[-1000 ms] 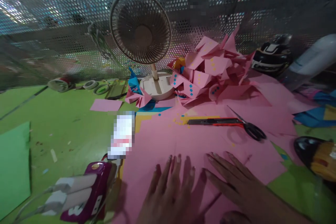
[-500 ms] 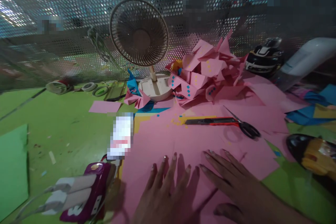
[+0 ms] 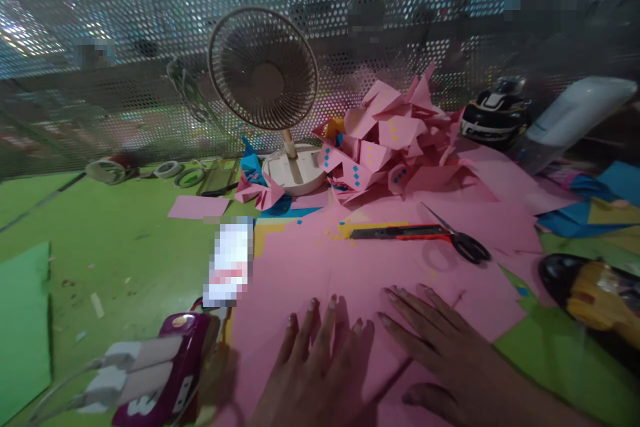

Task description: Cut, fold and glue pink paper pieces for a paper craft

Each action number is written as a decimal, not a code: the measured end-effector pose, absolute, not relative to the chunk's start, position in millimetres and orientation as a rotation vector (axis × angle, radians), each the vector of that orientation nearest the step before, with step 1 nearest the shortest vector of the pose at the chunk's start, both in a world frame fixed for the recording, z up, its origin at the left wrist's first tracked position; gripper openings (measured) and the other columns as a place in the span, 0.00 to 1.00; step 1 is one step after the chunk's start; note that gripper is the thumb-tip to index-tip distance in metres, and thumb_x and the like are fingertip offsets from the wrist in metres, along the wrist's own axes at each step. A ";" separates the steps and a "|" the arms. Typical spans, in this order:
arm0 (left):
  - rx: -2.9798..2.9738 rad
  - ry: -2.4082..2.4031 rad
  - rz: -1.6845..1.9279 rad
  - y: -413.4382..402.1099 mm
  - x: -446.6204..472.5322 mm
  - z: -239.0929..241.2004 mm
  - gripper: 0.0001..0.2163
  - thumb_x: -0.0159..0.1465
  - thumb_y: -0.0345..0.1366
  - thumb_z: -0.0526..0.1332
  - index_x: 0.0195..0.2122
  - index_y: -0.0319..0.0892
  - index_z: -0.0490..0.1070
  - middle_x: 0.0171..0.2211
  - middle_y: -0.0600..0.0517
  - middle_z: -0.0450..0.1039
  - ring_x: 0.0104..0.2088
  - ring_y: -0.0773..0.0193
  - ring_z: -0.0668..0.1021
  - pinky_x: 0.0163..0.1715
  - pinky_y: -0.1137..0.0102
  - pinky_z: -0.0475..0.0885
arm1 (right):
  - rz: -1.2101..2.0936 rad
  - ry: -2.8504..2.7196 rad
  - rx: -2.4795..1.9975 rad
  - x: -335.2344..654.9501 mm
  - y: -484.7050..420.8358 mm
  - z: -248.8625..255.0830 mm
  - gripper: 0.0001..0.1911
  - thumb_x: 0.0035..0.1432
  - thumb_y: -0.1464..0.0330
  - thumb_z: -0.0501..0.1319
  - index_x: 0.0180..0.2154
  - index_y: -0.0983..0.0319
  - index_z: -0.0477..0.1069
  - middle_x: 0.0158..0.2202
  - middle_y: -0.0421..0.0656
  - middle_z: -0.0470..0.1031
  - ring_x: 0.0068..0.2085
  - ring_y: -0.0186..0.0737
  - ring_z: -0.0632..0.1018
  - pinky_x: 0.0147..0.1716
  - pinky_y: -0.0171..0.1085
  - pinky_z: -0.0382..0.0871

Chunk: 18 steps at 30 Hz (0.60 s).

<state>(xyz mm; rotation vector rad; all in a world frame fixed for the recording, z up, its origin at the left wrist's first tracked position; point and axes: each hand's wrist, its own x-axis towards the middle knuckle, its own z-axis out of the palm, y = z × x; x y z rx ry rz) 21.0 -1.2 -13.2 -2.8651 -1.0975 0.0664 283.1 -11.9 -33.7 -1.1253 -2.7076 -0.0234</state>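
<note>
The only writing that can be read is a white "3" on the purple power strip at the lower left, with white plugs in it; the label on the white item beside it is blurred out. The left hand and right hand lie flat, fingers spread, palms down on the pink paper sheet, gripping nothing; the sheet is large, plain pink and faintly creased, spread over the green table directly before the person. Beyond the fingers lie a red-and-black utility knife and black-handled scissors, touching; farther back stand a beige desk fan and a pile of folded pink paper shapes.
</note>
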 end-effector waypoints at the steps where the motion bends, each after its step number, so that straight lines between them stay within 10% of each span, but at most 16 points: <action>1: -2.864 -1.090 0.063 -1.1 20.8 -12.9 0.31 0.63 0.38 0.53 0.64 0.51 0.38 0.63 0.47 0.46 0.60 0.47 0.55 0.55 0.52 0.53 | -0.011 -2.700 -1.126 283.0 -11.9 -33.6 0.37 0.57 0.49 0.50 0.62 0.61 0.48 0.62 0.48 0.52 0.62 0.50 0.53 0.59 0.51 0.45; 18: -2.847 -1.082 0.047 -2.0 19.1 -17.8 0.31 0.62 0.39 0.53 0.64 0.51 0.38 0.64 0.46 0.42 0.60 0.43 0.54 0.54 0.49 0.52 | 0.063 -2.654 -1.143 283.3 -12.1 -33.1 0.35 0.57 0.50 0.50 0.61 0.60 0.50 0.63 0.47 0.51 0.63 0.49 0.52 0.59 0.52 0.47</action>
